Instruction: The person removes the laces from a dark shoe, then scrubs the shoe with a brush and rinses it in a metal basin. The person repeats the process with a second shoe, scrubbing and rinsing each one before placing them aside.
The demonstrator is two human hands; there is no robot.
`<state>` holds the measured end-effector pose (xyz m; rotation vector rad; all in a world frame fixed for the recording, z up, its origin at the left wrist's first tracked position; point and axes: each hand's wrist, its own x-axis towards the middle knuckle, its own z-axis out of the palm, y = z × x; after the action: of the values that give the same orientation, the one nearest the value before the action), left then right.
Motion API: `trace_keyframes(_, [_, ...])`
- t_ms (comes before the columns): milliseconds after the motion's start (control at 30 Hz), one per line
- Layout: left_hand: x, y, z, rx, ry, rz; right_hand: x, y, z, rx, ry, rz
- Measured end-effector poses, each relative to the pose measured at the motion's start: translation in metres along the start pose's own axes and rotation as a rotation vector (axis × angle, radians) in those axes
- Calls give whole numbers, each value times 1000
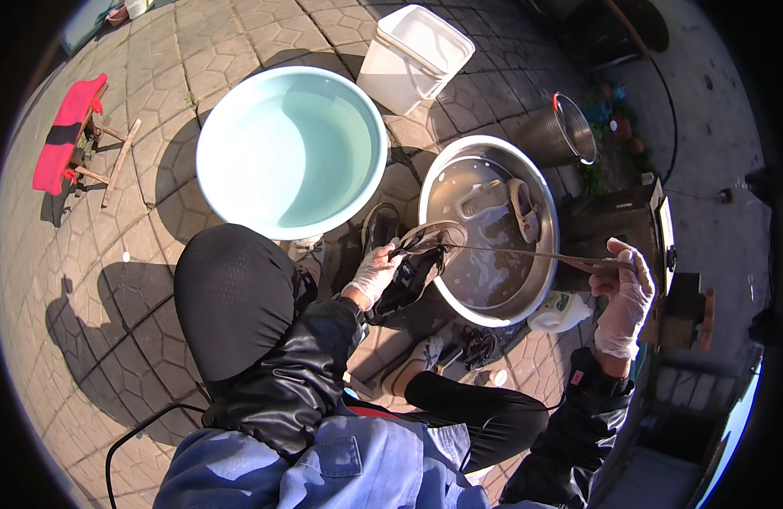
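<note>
My left hand (374,273), in a thin clear glove, grips a dark lace-up shoe (409,275) with a pale sole edge. The shoe is tilted beside the near-left rim of a metal basin (427,191). A brown shoelace (512,251) runs taut from the shoe across the basin to my gloved right hand (622,299), which pinches its far end. Murky, sudsy water (487,273) fills part of this basin. In it lie a beige sole-like piece (483,199) and a pale clog (524,210). Another dark shoe (380,226) stands left of the held one.
A light-blue plastic basin (203,191) of clear water stands at upper left. Behind are a lidded white bucket (391,73) and a metal pail (544,135). A detergent bottle (560,312) and dark laces (479,347) lie near my foot. A red-covered stool (73,127) stands far left.
</note>
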<state>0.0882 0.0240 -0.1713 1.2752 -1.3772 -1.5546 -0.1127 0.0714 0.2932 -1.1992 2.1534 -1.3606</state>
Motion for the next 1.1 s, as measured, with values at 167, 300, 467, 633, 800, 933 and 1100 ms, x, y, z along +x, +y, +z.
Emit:
trace_keyframes(167, [-7,39,-12,-50,-52,-208,-59,19,33,-48,-729,337])
trace_keyframes(300, [-5,45,-12,-115,-72,-237,-112,92,98,-267,-1373,-64])
trace_keyframes(467, [-5,33,-7,-350,-78,-211,-66,182,129,-301,-895,53])
trace_keyframes(633, [-5,25,-2,256,137,44,-37,254,187,-724,-408,-57])
trace_keyframes(800, [0,23,-5,-334,-2,-97,-60,253,204,-807,-438,-246])
trace_keyframes(933, [-1,35,-9,-167,-44,-204,-77,215,194,-422,-913,195])
trace_keyframes(1100, [-5,41,-11,-213,-92,-199,-45,199,169,-446,-850,-128])
